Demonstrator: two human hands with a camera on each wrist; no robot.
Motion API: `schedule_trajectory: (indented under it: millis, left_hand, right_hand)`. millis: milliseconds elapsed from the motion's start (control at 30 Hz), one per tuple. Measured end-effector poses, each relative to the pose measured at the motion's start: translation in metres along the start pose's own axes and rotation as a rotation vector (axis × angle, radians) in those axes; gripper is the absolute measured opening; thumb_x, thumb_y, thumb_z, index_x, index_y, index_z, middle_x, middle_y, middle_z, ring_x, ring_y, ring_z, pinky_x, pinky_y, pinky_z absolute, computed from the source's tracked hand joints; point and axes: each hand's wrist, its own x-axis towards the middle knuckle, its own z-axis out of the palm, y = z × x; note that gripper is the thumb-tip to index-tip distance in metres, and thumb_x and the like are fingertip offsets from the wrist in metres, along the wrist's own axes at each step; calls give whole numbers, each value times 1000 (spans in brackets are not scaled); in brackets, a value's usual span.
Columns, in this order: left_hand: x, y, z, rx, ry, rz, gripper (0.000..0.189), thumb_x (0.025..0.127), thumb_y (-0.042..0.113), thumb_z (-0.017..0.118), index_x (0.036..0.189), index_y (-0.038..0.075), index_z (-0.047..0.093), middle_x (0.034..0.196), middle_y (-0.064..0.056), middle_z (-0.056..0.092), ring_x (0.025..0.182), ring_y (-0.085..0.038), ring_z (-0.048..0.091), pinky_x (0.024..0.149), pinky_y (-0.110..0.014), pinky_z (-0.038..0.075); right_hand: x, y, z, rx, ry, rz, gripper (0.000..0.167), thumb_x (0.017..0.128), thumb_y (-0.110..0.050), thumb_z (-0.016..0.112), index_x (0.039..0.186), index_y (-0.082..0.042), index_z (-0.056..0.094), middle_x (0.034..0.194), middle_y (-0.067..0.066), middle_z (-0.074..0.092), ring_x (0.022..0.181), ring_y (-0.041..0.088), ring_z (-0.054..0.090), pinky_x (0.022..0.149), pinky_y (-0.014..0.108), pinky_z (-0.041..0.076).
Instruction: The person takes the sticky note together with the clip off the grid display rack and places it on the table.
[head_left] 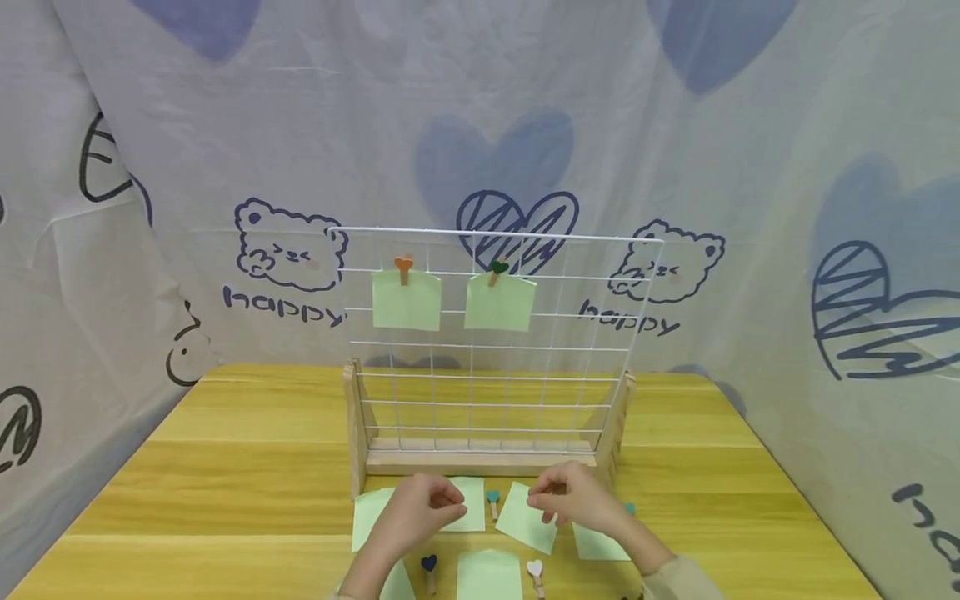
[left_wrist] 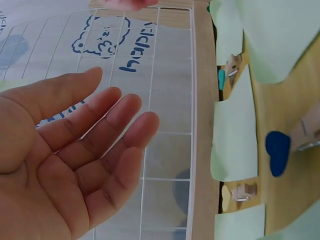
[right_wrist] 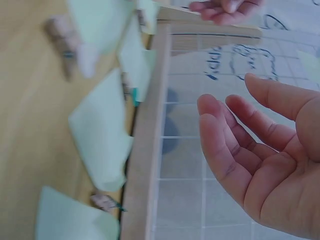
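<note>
Lying on the yellow wooden table [head_left: 720, 483]: pale green notes [head_left: 525, 521], one askew, some partly covered by hands or forearms, some cropped by the lower edge. Among these, heart-topped clips: teal [head_left: 492, 498], navy [head_left: 429, 563] and white [head_left: 535, 569]; a pale yellow heart [left_wrist: 226, 199] visible only from the left wrist. Above the notes, left hand [head_left: 423, 510] and right hand [head_left: 577, 497], fingers loosely curved, thumbs apart from fingertips, palms bare. Behind, a white wire grid [head_left: 470, 345] in a wooden stand [head_left: 480, 462], with two hung notes [head_left: 407, 302] under orange and dark green clips [head_left: 403, 267]. Beyond, pale cloth [head_left: 360, 133] printed with bears and hearts. At the bottom edge, a dark sliver, perhaps another clip, too cropped to tell.
</note>
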Motion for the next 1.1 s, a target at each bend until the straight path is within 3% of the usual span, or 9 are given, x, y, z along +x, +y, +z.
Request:
schedule_trajectory:
  millis: [333, 467, 700, 867, 1100]
  left_hand:
    - [6, 6, -4, -6, 15, 49, 12, 83, 17, 63, 83, 5, 66, 77, 2, 62, 70, -13, 57, 62, -28, 48]
    - [11, 11, -6, -13, 36, 66, 13, 84, 17, 62, 83, 5, 66, 77, 2, 62, 69, -12, 56, 62, -27, 47]
    - [23, 19, -9, -26, 52, 79, 11, 84, 14, 61, 85, 4, 66, 76, 2, 63, 67, -10, 56, 62, -26, 47]
    - [28, 25, -11, -22, 72, 123, 15, 85, 15, 60, 86, 1, 66, 77, -3, 64, 67, -12, 57, 60, -26, 48]
    - [36, 34, -15, 3, 76, 90, 16, 87, 18, 59, 89, 5, 67, 77, 1, 63, 68, -11, 54, 57, -26, 45]
  right_hand:
    - [6, -19, -13, 44, 49, -47, 15, 87, -8, 57, 91, 6, 62, 75, 6, 61, 60, 22, 59, 46, 23, 47]
    - [11, -27, -14, 63, 67, -51, 18, 87, -11, 57, 93, 6, 62, 74, 6, 61, 62, 26, 60, 49, 26, 49]
    - [17, -43, -16, 39, 92, -56, 21, 87, -16, 59, 93, 4, 62, 71, 11, 61, 61, 18, 59, 53, 29, 51]
    - [22, -53, -22, -3, 124, -89, 19, 86, -13, 59, 91, 5, 62, 70, 6, 61, 62, 24, 59, 52, 29, 50]
    - [30, -68, -36, -32, 164, -133, 18, 85, -11, 60, 91, 6, 62, 75, 7, 62, 63, 28, 59, 55, 37, 51]
